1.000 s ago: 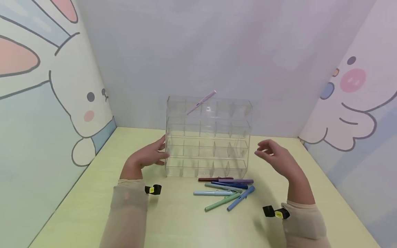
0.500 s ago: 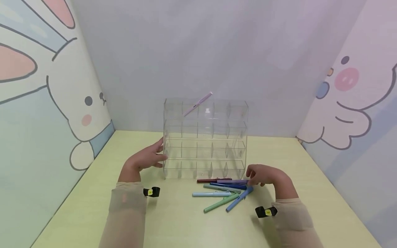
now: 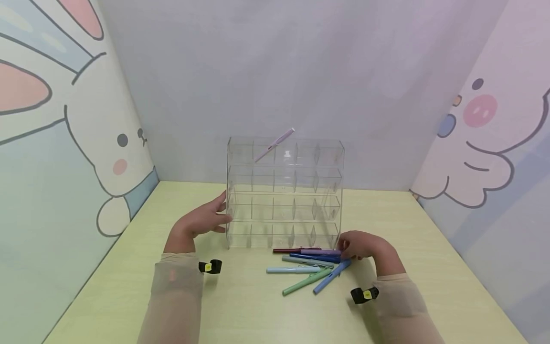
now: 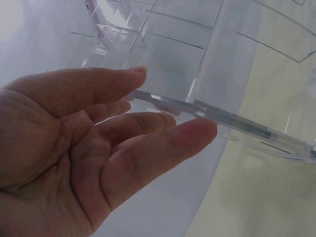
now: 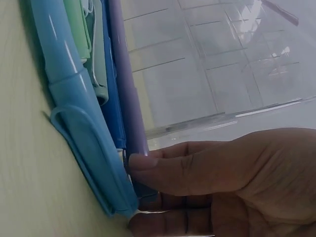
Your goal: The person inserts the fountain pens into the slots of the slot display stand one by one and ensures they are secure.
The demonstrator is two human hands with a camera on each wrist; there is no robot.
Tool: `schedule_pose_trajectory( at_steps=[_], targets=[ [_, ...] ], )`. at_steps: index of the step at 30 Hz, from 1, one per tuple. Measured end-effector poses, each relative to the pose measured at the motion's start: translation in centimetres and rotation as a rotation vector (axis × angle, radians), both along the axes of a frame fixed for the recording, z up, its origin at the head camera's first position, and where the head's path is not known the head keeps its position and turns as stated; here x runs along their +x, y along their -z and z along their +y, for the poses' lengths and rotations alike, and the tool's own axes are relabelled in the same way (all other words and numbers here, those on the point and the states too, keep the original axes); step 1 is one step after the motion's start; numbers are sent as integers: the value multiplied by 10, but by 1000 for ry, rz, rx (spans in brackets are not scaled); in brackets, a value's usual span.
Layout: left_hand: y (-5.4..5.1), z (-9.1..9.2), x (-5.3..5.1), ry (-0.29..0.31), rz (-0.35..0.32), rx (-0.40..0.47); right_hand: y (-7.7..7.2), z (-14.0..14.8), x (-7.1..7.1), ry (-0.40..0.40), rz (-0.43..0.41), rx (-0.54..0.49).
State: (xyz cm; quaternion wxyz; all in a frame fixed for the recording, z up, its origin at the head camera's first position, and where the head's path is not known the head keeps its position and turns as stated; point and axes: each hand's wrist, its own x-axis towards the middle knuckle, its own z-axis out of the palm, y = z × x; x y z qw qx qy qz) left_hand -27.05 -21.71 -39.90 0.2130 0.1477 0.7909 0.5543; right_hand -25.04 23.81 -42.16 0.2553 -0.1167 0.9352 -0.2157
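You have 1 lilac pen tilted in the clear rack's top row; 7 pens on the bench look left to place. Your right fingers, nearly closed, pinch the purple pen's end; your left fingers, partly spread, hold the rack's side.

Four o'clock, head view: the right hand's fingers hide one end of the purple pen from us! The left sleeve is cut at seven, right sleeve at five; left wrist view, we see the clear rack cropped at twelve.
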Motion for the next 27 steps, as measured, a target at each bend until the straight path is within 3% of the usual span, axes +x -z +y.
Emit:
schedule_pose_trajectory(
  at_steps=[6, 16, 27],
  targets=[
    [0, 1, 0, 0, 2, -3, -13, 12, 1, -22, 27, -107],
    [1, 0, 0, -10, 6, -6, -36, 26, -1, -49, 91, -617],
    [-1, 0, 1, 1, 7, -3, -44, 23, 2, 6, 373, -959]
  ],
)
